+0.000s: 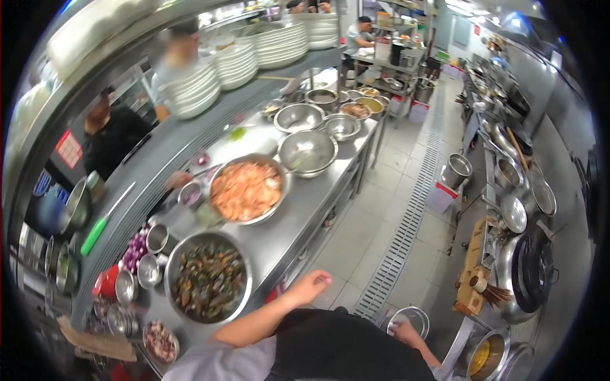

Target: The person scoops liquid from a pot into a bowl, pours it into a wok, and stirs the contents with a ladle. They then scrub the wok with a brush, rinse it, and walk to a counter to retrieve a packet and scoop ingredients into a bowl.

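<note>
My left hand (310, 287) is held out over the aisle, to the right of the counter edge, with its fingers loosely curled and nothing visible in them. Down at my right side, my right hand (404, 331) grips the near rim of a round metal pot (424, 320); part of the fingers is hidden inside the rim. Left of my left arm, a large steel bowl (245, 305) of dark shellfish stands on the counter. Behind it is another steel bowl (287, 184), filled with orange-pink shrimp.
The steel counter (305, 222) also bears steel bowls (308, 152), small containers and chopped purple onions (135, 249). Plates (190, 89) are stacked on the shelf above, near a green-handled knife (95, 236). A floor drain (406, 235) runs along the aisle. Woks (532, 270) line the right side. Several people work beyond.
</note>
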A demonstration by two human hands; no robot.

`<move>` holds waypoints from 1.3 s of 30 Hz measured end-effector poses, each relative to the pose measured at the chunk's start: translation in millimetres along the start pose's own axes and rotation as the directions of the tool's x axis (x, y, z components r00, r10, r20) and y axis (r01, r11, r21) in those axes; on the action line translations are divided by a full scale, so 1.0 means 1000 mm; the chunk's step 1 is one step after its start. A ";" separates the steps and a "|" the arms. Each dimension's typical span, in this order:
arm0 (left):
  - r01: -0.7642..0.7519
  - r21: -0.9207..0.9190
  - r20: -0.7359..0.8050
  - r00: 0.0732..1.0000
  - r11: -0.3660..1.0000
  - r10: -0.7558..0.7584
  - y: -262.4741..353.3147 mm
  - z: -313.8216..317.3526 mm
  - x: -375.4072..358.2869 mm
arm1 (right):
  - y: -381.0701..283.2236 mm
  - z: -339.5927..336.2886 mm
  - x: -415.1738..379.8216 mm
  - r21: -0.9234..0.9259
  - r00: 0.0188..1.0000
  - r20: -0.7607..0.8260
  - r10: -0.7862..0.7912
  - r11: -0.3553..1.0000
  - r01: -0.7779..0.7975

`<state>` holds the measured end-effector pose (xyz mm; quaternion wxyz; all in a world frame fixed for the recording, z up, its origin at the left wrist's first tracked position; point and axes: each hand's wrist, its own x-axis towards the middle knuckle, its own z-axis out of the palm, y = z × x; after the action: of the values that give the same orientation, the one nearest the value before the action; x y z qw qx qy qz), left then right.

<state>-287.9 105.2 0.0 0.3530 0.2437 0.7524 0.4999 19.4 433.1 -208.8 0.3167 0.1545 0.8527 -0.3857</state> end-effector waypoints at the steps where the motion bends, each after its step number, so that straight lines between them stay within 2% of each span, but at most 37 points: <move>1: 0.008 -0.032 -0.084 0.996 0.999 -0.011 0.002 -0.005 0.016 | -0.037 -0.036 0.000 0.136 0.981 -0.026 0.192 0.973 -0.186; 2: 0.015 -0.069 -0.170 0.985 0.997 -0.027 0.006 -0.010 0.029 | -0.084 -0.076 -0.004 0.268 0.926 -0.022 0.377 0.894 -0.358; 3: 0.007 -0.063 -0.161 0.987 0.998 -0.017 0.012 -0.013 0.037 | -0.083 -0.096 0.020 0.181 0.953 -0.067 0.295 0.943 -0.279; 4: 0.010 -0.158 -0.184 0.982 0.987 -0.039 0.017 -0.016 0.042 | -0.093 -0.123 0.039 0.085 0.972 -0.109 0.206 0.977 -0.198; 5: 0.010 -0.250 -0.203 0.977 0.968 -0.062 0.018 -0.018 0.049 | -0.102 -0.147 0.055 0.243 0.974 -0.149 0.168 0.961 -0.129; 6: 0.001 -0.242 -0.193 0.980 0.970 -0.049 0.015 -0.021 0.059 | -0.126 -0.176 0.066 0.394 0.972 -0.193 0.137 0.918 -0.051; 8: 0.078 -0.321 -0.178 0.974 0.944 -0.141 0.002 -0.023 0.078 | -0.143 -0.230 0.103 0.422 0.974 -0.224 0.029 0.904 0.070; 10: 0.130 -0.322 -0.149 0.971 0.938 -0.186 0.000 -0.026 0.097 | -0.158 -0.283 0.126 0.260 0.936 -0.345 -0.074 0.950 0.171; 11: 0.177 -0.330 -0.139 0.962 0.927 -0.234 0.001 -0.027 0.113 | -0.152 -0.301 0.140 0.271 0.933 -0.356 -0.063 0.948 0.167; 13: 0.180 -0.365 -0.120 0.964 0.914 -0.238 0.002 -0.029 0.152 | -0.134 -0.331 0.176 0.315 0.907 -0.420 -0.016 0.935 0.162; 14: 0.180 -0.407 -0.116 0.962 0.896 -0.246 0.004 -0.031 0.172 | -0.123 -0.339 0.184 0.255 0.908 -0.416 0.054 0.965 0.059; 15: 0.214 -0.330 -0.105 0.959 0.919 -0.262 0.012 -0.036 0.197 | -0.100 -0.345 0.194 0.191 0.898 -0.422 0.122 0.981 -0.043; 17: 0.238 -0.261 -0.094 0.958 0.936 -0.270 0.042 -0.042 0.251 | -0.035 -0.325 0.204 -0.062 0.877 -0.467 0.107 0.986 -0.154; 18: 0.259 -0.221 -0.087 0.955 0.940 -0.284 0.058 -0.043 0.279 | -0.029 -0.322 0.190 -0.045 0.897 -0.353 0.267 0.952 -0.301; 19: 0.262 -0.221 -0.074 0.956 0.939 -0.284 0.063 -0.041 0.311 | -0.014 -0.322 0.169 -0.022 0.928 -0.152 0.340 0.938 -0.347; 20: 0.156 -0.269 -0.025 0.985 0.950 -0.169 0.062 -0.039 0.349 | -0.004 -0.315 0.152 -0.168 0.912 -0.056 0.407 0.896 -0.410; 21: 0.055 -0.320 0.019 0.999 0.946 -0.051 0.069 -0.037 0.380 | 0.066 -0.284 0.162 -0.168 0.946 0.028 0.323 0.934 -0.314; 22: 0.068 -0.245 0.055 0.997 0.967 -0.056 0.091 -0.036 0.409 | 0.138 -0.248 0.162 -0.149 0.978 0.047 0.202 0.970 -0.193; 23: 0.078 -0.168 0.089 0.994 0.983 -0.063 0.115 -0.035 0.438 | 0.171 -0.223 0.155 -0.118 0.963 -0.008 0.270 0.956 -0.269; 25: 0.034 -0.186 0.109 0.994 0.982 -0.014 0.142 -0.025 0.489 | 0.254 -0.142 0.139 -0.013 0.916 -0.139 0.377 0.924 -0.382; 26: -0.019 -0.211 0.112 0.993 0.977 0.043 0.155 -0.021 0.515 | 0.276 -0.107 0.136 -0.276 0.926 -0.346 0.151 0.927 -0.254; 27: -0.016 -0.200 0.124 0.991 0.980 0.041 0.175 -0.017 0.534 | 0.211 -0.157 0.115 0.478 0.703 -0.069 0.708 0.642 -0.600; 28: -0.052 -0.221 0.177 0.980 0.974 0.093 0.199 -0.014 0.549 | 0.166 -0.198 0.114 0.596 0.647 -0.023 0.763 0.530 -0.604; 29: -0.088 -0.248 0.223 0.964 0.965 0.145 0.215 -0.012 0.568 | 0.139 -0.235 0.121 0.650 0.626 -0.013 0.780 0.482 -0.588; 30: -0.089 -0.244 0.220 0.965 0.966 0.144 0.224 -0.012 0.591 | 0.126 -0.269 0.134 0.680 0.630 -0.023 0.776 0.474 -0.559; 32: 0.010 0.171 0.188 0.981 0.985 -0.042 0.236 -0.012 0.635 | 0.118 -0.330 0.171 0.681 0.671 -0.060 0.739 0.522 -0.514; 33: 0.023 0.161 0.141 0.989 0.987 -0.046 0.234 -0.009 0.653 | 0.121 -0.366 0.198 0.656 0.706 -0.079 0.704 0.570 -0.495; 35: -0.116 0.350 0.008 0.993 0.930 0.121 0.229 -0.010 0.693 | 0.139 -0.430 0.254 0.548 0.787 -0.122 0.605 0.702 -0.455; 36: -0.084 0.260 0.010 0.996 0.962 0.084 0.229 -0.009 0.707 | 0.147 -0.462 0.277 0.477 0.823 -0.130 0.553 0.763 -0.437; 38: 0.005 0.293 0.010 1.000 0.956 -0.008 0.249 -0.009 0.729 | 0.165 -0.533 0.319 0.325 0.882 -0.138 0.450 0.862 -0.388; 39: 0.031 0.284 -0.040 0.999 0.958 -0.021 0.260 -0.010 0.739 | 0.178 -0.569 0.338 0.249 0.903 -0.145 0.404 0.898 -0.362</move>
<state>-758.8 730.6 30.7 0.3071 0.2728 0.8259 0.3862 -383.9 985.9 -245.5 0.2838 0.3901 0.7849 -0.3888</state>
